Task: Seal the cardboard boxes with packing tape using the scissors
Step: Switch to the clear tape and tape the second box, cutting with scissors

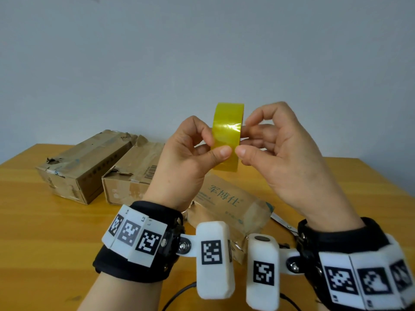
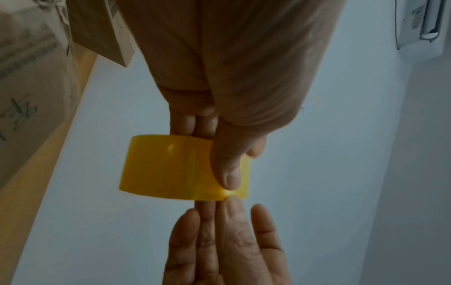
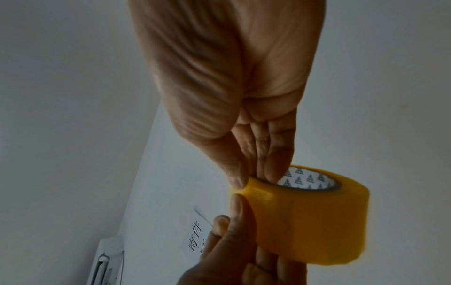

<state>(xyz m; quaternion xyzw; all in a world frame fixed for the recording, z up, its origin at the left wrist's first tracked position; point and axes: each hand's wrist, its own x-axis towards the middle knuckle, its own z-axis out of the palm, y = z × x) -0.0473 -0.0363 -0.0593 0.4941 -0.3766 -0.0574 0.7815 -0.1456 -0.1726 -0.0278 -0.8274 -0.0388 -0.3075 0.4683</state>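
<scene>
A roll of yellow packing tape (image 1: 226, 133) is held up in the air above the table between both hands. My left hand (image 1: 215, 147) pinches it, the thumb (image 2: 227, 169) pressed on the outer face. My right hand (image 1: 243, 140) pinches the opposite rim, its thumb (image 3: 235, 177) on the outside and its fingers (image 3: 273, 165) inside the printed core. The two thumb tips nearly meet on the tape (image 3: 305, 221). Three worn cardboard boxes lie below: one at the left (image 1: 83, 162), one in the middle (image 1: 132, 173), one with green print nearest me (image 1: 226, 203). The scissors (image 1: 283, 223) lie partly hidden behind my right wrist.
The boxes sit on a wooden table (image 1: 45, 221) against a plain grey wall. A black cable (image 1: 179, 292) runs along the table's near edge. An air conditioner (image 2: 419, 29) and a paper sign (image 3: 195, 237) hang on the wall.
</scene>
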